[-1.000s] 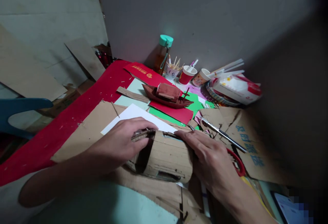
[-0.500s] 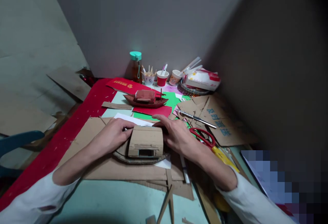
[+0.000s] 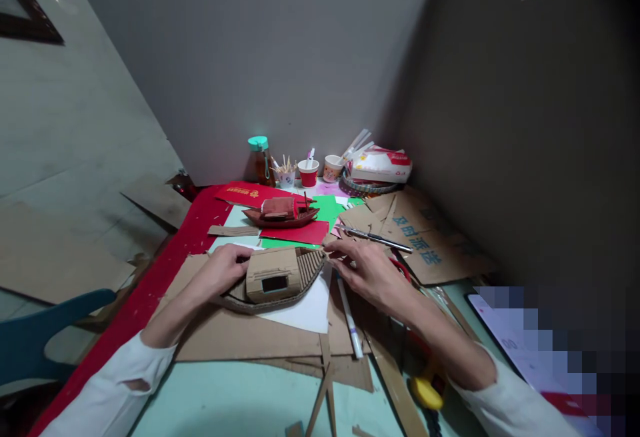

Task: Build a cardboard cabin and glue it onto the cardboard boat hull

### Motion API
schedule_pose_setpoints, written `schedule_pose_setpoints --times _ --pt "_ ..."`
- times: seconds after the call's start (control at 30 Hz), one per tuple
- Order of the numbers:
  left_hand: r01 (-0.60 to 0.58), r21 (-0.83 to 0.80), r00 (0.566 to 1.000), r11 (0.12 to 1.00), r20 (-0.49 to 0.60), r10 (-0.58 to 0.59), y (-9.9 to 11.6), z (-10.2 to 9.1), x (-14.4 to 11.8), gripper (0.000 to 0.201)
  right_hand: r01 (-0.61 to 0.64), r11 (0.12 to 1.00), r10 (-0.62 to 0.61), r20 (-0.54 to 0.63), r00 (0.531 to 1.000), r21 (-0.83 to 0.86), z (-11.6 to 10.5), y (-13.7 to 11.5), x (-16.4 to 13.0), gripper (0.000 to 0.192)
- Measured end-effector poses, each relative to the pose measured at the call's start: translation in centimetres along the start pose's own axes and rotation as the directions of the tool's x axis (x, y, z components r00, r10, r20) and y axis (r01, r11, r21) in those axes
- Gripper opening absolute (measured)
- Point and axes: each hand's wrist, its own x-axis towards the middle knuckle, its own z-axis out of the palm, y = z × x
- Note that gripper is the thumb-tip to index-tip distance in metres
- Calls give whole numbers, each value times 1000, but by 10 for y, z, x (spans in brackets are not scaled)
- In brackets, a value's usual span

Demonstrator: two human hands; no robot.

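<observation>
Head view looks down on a worktable [image 3: 210,397] with a pale green top, set in a corner of grey walls. Across its left side runs a long red sheet [image 3: 165,270]. Over the middle lies a big flat piece of brown cardboard [image 3: 225,330], and a second printed cardboard sheet [image 3: 430,250] lies to the right. On the big cardboard rests a white paper sheet [image 3: 305,307], and on that sits the cardboard boat model [image 3: 275,280], with a boxy cabin and a ribbed, curved hull, its pointed end to the right.

The left hand [image 3: 223,270] rests at the boat's left end, fingers curled against the hull and touching it; whether they grip it I cannot tell. The right hand [image 3: 367,270] lies just right of the boat's pointed end, fingers half open and stretched toward it, tips at or near the tip of the hull; nothing is clearly held in it.

Behind the cardboard boat stands a smaller finished red-brown boat model [image 3: 283,212] on red and green paper. Near the right hand lie a metal craft knife [image 3: 375,238], red scissor handles [image 3: 400,267] partly hidden by the hand, and a white pen [image 3: 349,320]. At the back wall stand a bottle with a teal cap [image 3: 260,157], a red paper cup [image 3: 308,174] and a tissue pack [image 3: 383,165].
</observation>
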Motion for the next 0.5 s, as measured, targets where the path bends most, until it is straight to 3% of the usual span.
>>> schedule_pose_setpoints --times 0.23,0.4,0.5 --pt "-11 -6 1000 1000 15 11 2 -6 0 31 15 1000 -15 1 1000 -22 1 1 -1 18" --pt "11 -31 991 999 -130 -15 1 -21 -21 44 9 1000 -9 -66 998 6 -2 3 0 16" --pt "36 -57 959 998 -278 -50 -3 -29 -46 50 36 998 -30 -141 990 44 -13 -7 -6 22"
